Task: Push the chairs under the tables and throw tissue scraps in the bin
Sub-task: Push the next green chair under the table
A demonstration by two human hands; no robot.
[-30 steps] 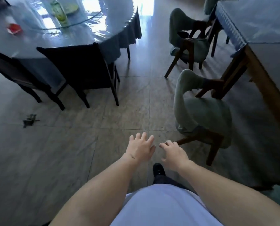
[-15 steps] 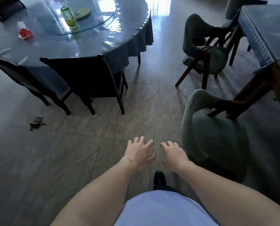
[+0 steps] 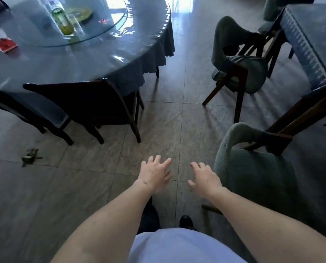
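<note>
Both hands are hovering over the floor tiles with nothing in them: the left hand (image 3: 155,174) is spreading its fingers loosely, and the right hand (image 3: 205,177) is hanging relaxed with the fingers slightly bent. Just beside the right hand, on its outer side, the near chair (image 3: 253,173) is standing with its padded green back curving toward the hand and its seat only partly under the wooden tabletop (image 3: 298,114) beyond it. Judging by the wooden legs and thick cushion, it is probably fairly heavy but stiff enough to slide as one piece on the smooth tiles; the soft cover may be giving a little under the palm, so the top rim of the back looks like the best place to take hold, with a push low enough not to tip it. Further ahead of the right hand, a second green chair (image 3: 240,73) is sitting turned at an angle, well out from the blue-covered tabletop (image 3: 314,35), and likely needs turning before pushing. Ahead of the left hand, two dark chairs (image 3: 86,105) are already sitting close against the round tabletop (image 3: 101,54). Well off to the outer side of the left hand, a small crumpled scrap (image 3: 29,157) is lying on the floor; it looks light and limp, easy to pinch up. No bin is showing.
</note>
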